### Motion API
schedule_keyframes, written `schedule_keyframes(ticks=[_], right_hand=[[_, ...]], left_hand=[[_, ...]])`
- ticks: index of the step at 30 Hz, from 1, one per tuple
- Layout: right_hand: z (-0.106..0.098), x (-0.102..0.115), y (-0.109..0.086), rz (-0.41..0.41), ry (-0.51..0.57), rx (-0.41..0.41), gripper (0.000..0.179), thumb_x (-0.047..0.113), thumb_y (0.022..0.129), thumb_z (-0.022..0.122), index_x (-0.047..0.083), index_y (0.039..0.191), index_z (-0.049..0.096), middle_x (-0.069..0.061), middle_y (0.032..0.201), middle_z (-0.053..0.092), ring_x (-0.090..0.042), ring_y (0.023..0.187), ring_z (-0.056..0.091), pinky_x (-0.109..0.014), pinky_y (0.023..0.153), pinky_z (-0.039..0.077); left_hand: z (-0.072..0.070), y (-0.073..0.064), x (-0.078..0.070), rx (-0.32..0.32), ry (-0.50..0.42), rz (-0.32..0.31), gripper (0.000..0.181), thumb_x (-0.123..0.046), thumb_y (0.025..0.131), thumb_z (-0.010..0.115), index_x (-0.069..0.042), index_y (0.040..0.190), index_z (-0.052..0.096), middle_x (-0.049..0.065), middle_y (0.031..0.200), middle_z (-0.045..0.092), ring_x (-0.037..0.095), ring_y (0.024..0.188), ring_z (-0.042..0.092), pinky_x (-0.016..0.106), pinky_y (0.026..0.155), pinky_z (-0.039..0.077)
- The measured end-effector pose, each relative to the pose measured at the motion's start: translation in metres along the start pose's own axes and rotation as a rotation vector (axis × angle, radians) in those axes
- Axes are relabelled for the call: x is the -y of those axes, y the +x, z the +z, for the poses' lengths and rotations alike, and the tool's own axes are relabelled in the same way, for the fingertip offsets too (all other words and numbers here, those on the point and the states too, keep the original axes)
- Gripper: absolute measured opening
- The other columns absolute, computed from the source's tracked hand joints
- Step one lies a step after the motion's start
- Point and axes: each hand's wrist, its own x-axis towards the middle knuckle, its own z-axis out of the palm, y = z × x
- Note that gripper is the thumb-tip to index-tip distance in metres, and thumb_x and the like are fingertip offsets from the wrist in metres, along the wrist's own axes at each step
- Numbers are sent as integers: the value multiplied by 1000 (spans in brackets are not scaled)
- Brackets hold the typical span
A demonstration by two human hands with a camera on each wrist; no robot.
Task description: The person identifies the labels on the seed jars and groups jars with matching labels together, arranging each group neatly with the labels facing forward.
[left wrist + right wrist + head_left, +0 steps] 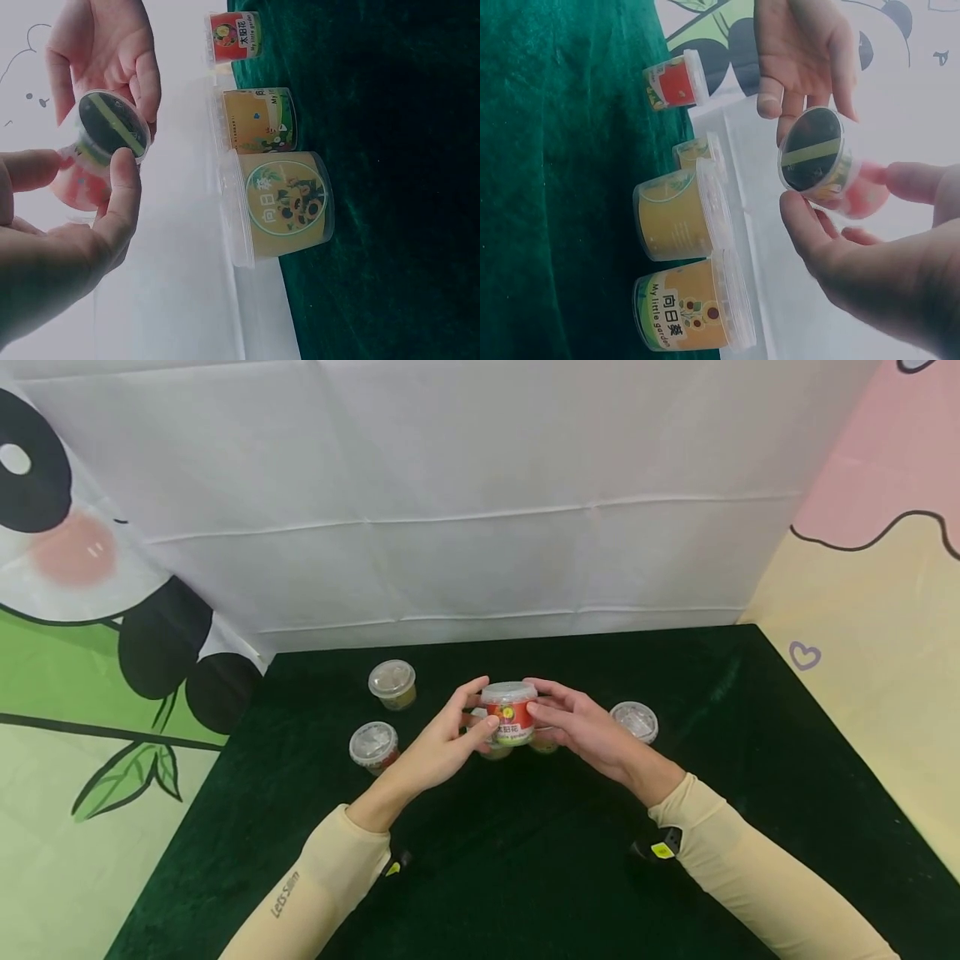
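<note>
A small clear plastic cup with a red label and a translucent lid (510, 714) is raised above the table between both hands. On its left side, my left hand (444, 742) grips it with thumb in front and fingers toward the lid. My right hand (596, 732) holds the opposite side, its thumb on the label and a finger near the lid's edge. From below, the right wrist view shows the cup's dark base (811, 150), crossed by a pale yellow strip. Directly behind the held cup, two other cups are partly hidden, one with a sunflower picture (289, 202).
On the dark green cloth (517, 860), two lidded cups stand at the left, one farther back (392, 685) and one nearer (374, 746). Another lidded cup (634, 722) stands right of the right hand. A white cloth backdrop (480, 560) rises behind the table.
</note>
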Motion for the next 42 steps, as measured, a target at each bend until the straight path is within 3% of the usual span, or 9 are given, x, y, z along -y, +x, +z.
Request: schedule_keyframes(ticks=[6, 22, 42], right_hand=[[2, 1, -1, -2, -12, 2, 59, 24, 109, 47, 10, 161, 23, -18, 150, 36, -32, 136, 44, -48, 114, 38], [6, 1, 1, 7, 10, -17, 58, 23, 108, 48, 16, 161, 25, -18, 151, 37, -34, 135, 43, -48, 112, 40], [4, -2, 3, -13, -36, -5, 62, 19, 107, 53, 14, 161, 23, -18, 152, 40, -33, 134, 48, -49, 112, 40]], left_hand=[[-1, -1, -3, -15, 0, 4, 61, -24, 109, 50, -16, 160, 18, 20, 148, 35, 33, 120, 53, 40, 92, 57], [-3, -3, 0, -45, -16, -15, 59, -21, 108, 51, -18, 158, 20, 16, 146, 36, 31, 120, 54, 40, 93, 56], [-3, -3, 5, -22, -38, -31, 61, -22, 108, 53, -19, 159, 19, 16, 148, 33, 33, 122, 53, 41, 94, 55]])
